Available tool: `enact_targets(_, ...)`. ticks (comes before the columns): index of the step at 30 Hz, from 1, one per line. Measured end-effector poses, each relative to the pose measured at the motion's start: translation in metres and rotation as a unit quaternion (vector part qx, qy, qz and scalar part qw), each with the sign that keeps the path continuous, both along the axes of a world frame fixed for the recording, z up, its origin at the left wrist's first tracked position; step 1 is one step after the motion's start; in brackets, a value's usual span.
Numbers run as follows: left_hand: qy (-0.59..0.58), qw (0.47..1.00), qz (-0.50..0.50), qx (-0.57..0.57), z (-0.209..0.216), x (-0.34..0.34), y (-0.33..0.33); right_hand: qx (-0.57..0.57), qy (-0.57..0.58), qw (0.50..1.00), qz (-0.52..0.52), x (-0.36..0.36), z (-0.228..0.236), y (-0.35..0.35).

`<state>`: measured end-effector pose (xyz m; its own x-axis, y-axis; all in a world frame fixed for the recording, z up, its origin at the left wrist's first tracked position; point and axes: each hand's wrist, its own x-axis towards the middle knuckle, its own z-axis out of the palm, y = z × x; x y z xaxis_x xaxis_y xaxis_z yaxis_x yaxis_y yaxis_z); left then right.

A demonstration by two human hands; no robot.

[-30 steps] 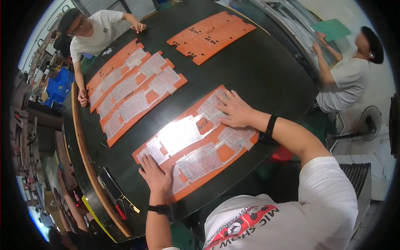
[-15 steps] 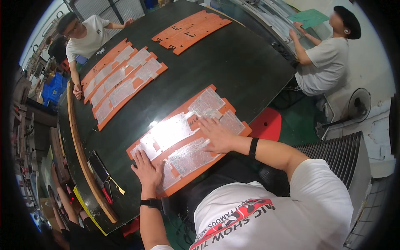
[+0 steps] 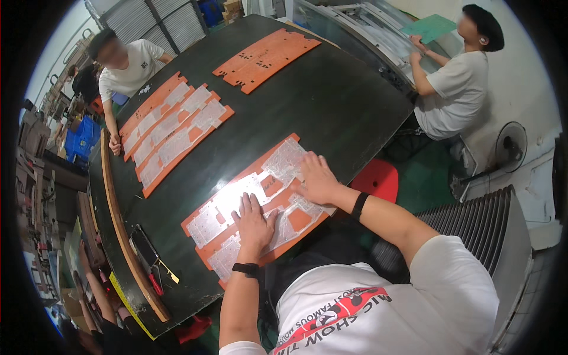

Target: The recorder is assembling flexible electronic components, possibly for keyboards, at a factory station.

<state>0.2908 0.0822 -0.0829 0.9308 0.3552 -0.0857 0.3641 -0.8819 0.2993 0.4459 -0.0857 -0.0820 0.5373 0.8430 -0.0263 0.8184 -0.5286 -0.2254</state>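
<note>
Where both hands point(image 3: 255, 229) point(image 3: 318, 182) rest, silvery sheets point(image 3: 231, 199) beneath

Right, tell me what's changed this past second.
The left hand moved right, from the left end of the silver sheets to about their middle. The right hand shifted leftward, then back to their right end. Neither grasps anything. One hand of the co-worker at upper left no longer shows. The orange boards beyond and the red-handled tool stayed put.
</note>
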Motion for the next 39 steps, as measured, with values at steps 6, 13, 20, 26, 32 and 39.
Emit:
enact_targets(6,-0.017,0.999,0.025,0.026,-0.006,0.004,-0.008,0.130,0.059,0.988,0.062,0.023,-0.008,0.017)
enact_targets(13,-0.041,0.999,0.022,-0.009,-0.003,0.042,-0.022,0.099,-0.011,0.994,-0.042,0.040,-0.009,0.041)
enact_targets(20,-0.094,0.991,-0.093,0.028,-0.021,0.085,-0.004,0.008,0.012,0.999,-0.031,0.042,-0.012,0.048)
enact_targets(26,-0.083,0.996,-0.012,0.027,-0.013,0.049,0.023,0.034,-0.025,0.999,-0.027,0.042,-0.015,0.044)
enact_targets(32,-0.053,0.998,0.023,0.027,-0.009,0.004,0.056,0.011,-0.047,0.998,-0.037,0.040,-0.012,0.047)
enact_targets(39,-0.013,0.995,0.086,0.057,-0.009,-0.056,0.099,-0.001,-0.013,0.999,-0.044,0.044,-0.011,0.048)
